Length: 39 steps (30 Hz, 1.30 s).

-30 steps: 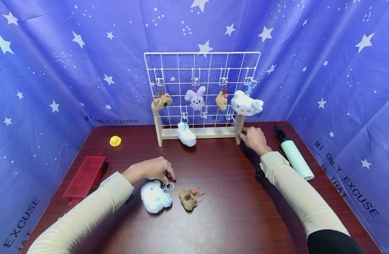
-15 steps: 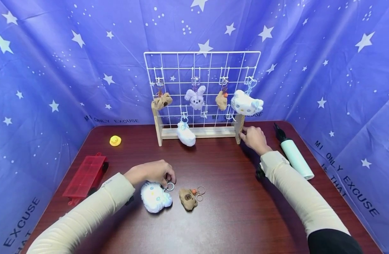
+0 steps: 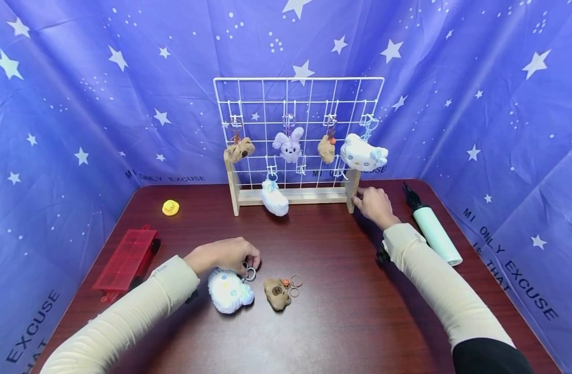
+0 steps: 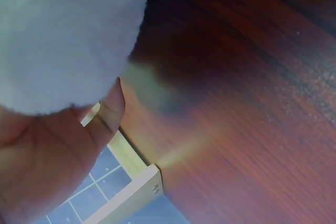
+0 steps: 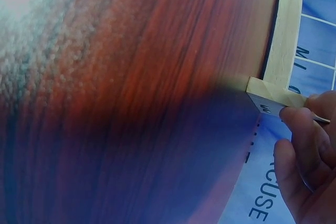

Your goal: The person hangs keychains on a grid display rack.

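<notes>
In the head view my left hand [image 3: 230, 254] pinches the metal ring [image 3: 251, 275] of a white plush keychain [image 3: 226, 293] lying on the table. The plush [image 4: 68, 35] covers part of that hand [image 4: 58, 156] in the left wrist view, hiding its fingertips. Just to the right lies a brown bear keychain [image 3: 276, 294] with its rings. My right hand [image 3: 373, 205] grips the wooden right foot [image 3: 352, 195] of a white wire rack [image 3: 298, 78]; thumb and fingers hold this wood [image 5: 273, 95] in the right wrist view.
On the rack hang a brown plush [image 3: 241, 150], a purple bunny [image 3: 289, 146], another brown plush [image 3: 326, 149] and two white ones [image 3: 363, 153]. A red box [image 3: 127, 259] and yellow duck [image 3: 171, 208] are left, a pale green pump [image 3: 436, 235] right.
My left hand has shifted slightly down and to the right, its fingers now closed on the ring, which has tilted a little. My right hand has stayed on the rack's foot.
</notes>
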Each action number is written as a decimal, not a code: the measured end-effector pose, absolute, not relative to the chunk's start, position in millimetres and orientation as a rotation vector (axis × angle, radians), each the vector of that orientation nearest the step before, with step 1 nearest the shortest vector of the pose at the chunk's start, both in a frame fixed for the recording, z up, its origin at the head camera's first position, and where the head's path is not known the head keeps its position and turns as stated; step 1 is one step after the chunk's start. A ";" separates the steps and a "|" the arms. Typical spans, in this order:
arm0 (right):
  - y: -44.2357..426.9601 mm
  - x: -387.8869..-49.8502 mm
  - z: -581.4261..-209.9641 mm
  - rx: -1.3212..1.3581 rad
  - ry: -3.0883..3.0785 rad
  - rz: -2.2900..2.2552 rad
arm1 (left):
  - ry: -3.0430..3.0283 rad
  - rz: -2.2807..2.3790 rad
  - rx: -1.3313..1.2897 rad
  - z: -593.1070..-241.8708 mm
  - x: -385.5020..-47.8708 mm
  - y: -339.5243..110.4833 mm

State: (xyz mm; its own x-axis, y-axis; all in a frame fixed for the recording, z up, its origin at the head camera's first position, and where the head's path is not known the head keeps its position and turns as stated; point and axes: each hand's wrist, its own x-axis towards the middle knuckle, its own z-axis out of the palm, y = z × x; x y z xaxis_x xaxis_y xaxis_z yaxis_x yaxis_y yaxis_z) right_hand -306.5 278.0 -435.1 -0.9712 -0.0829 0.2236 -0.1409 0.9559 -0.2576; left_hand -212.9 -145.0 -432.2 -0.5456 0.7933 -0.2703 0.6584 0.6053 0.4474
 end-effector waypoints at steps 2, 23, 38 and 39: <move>277.8 -306.6 -434.9 0.171 -2.894 0.402 | 2.392 0.409 1.142 -432.5 -212.9 -145.3; 278.5 -306.8 -436.5 0.190 -2.872 0.403 | 2.459 0.466 1.121 -425.0 -212.5 -154.8; 278.6 -306.8 -436.4 0.174 -2.886 0.412 | 2.382 0.672 1.122 -409.7 -215.7 -167.4; 278.6 -307.0 -436.3 0.175 -2.885 0.413 | 2.382 0.682 1.129 -408.2 -215.8 -168.4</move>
State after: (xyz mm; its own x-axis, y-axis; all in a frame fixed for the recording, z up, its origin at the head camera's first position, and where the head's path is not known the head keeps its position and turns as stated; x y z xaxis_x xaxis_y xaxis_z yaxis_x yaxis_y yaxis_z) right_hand -307.0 278.6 -436.3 -0.9683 -0.0861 0.2345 -0.1484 0.9534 -0.2628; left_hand -215.8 -168.4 -408.2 -0.5846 0.7959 -0.1571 0.5924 0.5511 0.5877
